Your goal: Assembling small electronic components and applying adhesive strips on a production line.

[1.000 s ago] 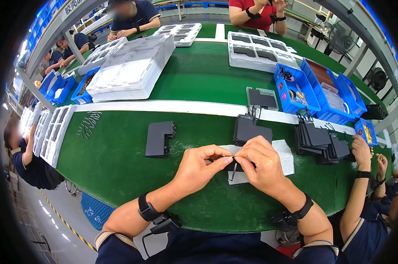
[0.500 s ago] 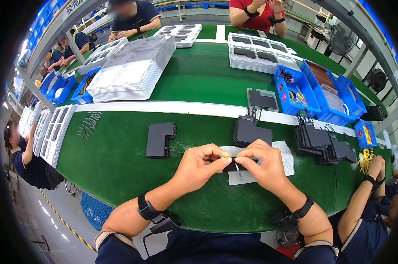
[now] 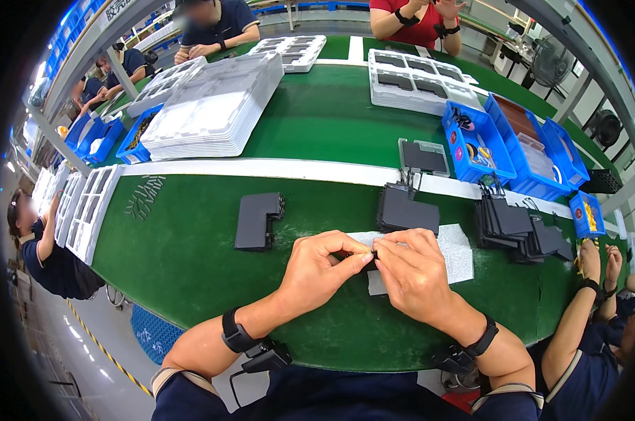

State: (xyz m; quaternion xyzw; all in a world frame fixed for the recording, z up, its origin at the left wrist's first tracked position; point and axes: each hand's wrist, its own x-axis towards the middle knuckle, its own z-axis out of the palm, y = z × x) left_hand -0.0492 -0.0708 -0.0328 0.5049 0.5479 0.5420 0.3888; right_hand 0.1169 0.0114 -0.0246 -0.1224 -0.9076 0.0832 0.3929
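Over a pale sheet (image 3: pixel 458 254) on the green table, my left hand (image 3: pixel 321 268) and my right hand (image 3: pixel 417 275) meet fingertip to fingertip. Thumb and forefinger of the left pinch a small dark part, mostly hidden by the fingers. The right-hand fingers press together against the same part from the other side. Just beyond the hands stands a stack of dark L-shaped flat pieces (image 3: pixel 407 210) with thin black leads at its far edge. A second such stack (image 3: pixel 254 223) lies left of it, and a larger fanned group (image 3: pixel 507 223) is at the right.
Short grey strips (image 3: pixel 145 196) lie at far left. White plastic trays (image 3: pixel 205 119) are piled at the back left; another tray stack (image 3: pixel 419 88) holds dark pieces. Blue bins (image 3: pixel 479 151) line the right. A co-worker's hands (image 3: pixel 598 263) handle yellow pieces at the right edge.
My right hand has turned, its fingers now lying together over the part. A thin light strip that hung below the fingertips no longer shows. The co-worker's hands at right have moved apart.
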